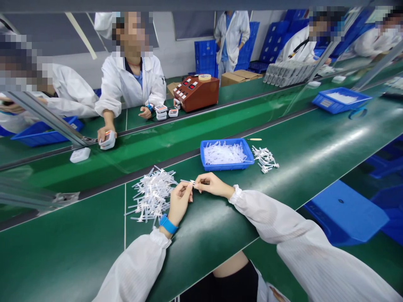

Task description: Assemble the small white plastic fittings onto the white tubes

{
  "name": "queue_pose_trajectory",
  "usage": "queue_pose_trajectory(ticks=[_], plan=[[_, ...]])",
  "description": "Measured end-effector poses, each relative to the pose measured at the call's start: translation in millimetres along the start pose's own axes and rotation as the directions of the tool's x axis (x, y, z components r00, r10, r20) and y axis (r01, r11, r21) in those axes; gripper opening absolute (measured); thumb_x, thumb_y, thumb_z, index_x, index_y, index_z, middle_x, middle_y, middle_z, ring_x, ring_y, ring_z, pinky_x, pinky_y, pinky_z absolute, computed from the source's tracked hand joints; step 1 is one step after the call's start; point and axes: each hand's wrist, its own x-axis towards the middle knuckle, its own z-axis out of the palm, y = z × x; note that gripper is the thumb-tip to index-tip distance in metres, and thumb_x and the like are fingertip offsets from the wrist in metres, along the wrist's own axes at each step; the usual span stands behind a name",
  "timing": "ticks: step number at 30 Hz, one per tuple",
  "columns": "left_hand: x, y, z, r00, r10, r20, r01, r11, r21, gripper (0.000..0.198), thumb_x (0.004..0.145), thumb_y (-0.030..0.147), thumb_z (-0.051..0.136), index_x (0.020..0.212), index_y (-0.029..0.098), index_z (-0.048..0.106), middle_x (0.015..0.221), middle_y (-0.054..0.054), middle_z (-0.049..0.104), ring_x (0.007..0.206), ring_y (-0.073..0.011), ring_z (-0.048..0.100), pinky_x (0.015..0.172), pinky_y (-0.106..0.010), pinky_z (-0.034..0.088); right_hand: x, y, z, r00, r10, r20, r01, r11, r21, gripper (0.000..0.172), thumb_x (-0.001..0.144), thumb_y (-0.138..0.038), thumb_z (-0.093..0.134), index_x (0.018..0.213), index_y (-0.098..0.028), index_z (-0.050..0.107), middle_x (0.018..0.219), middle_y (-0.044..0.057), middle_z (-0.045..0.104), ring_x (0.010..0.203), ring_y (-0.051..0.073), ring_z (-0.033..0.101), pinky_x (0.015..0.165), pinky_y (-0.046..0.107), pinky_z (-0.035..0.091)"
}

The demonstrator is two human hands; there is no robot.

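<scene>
Bright, even overhead light, no hard shadows. Broad glare streaks run across the glossy green table, strongest right of centre. Wide-angle distortion: table edges and the metal rail bow and tilt near the frame borders. Centre is sharp; small white plastic parts resolve individually. Faces are pixelated. Far background slightly soft, whites near clipping.

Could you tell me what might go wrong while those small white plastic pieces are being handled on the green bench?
1. The small white piece is pinched only at the fingertips of the left hand and right hand; it could slip and drop.
2. The loose pile lies right beside the left hand, so a wrist movement might scatter it.
3. The smaller heap lies outside the blue tray and could get mixed up.
</scene>
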Motion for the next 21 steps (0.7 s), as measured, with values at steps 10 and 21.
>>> queue_pose_trajectory(ticks=[10, 21], plan=[[0.8, -4.9, 0.9, 0.999, -0.017, -0.039, 0.014, 0.996, -0.089, 0.030, 0.083, 0.045, 0.061, 0.083, 0.015, 0.057, 0.063, 0.003, 0.056, 0.044, -0.0064, 0.050, 0.045, -0.019, 0.040, 2.7, -3.0, 2.2, 0.998, 0.019, -0.052, -0.018, 1.000, 0.014, 0.038, 0.077, -0.051, 0.067, 0.075, -0.013, 0.059, 0.063, -0.002, 0.054, 0.056, 0.009, 0.047, 0.055, 0.022, 0.037], [0.2, -4.8, -3.1, 0.994, -0.058, 0.096, 0.063, 0.997, -0.046, 0.039, 0.087, 0.050, 0.051, 0.067, 0.016, 0.051, 0.053, 0.004, 0.052, 0.042, -0.0084, 0.050, 0.044, -0.020, 0.039, 0.9, -3.4, -1.4, 0.993, 0.086, 0.082, -0.083, 0.996, -0.043, 0.043, 0.077, -0.054, 0.066, 0.069, -0.013, 0.055, 0.060, -0.004, 0.051, 0.053, 0.008, 0.042, 0.053, 0.021, 0.032]])
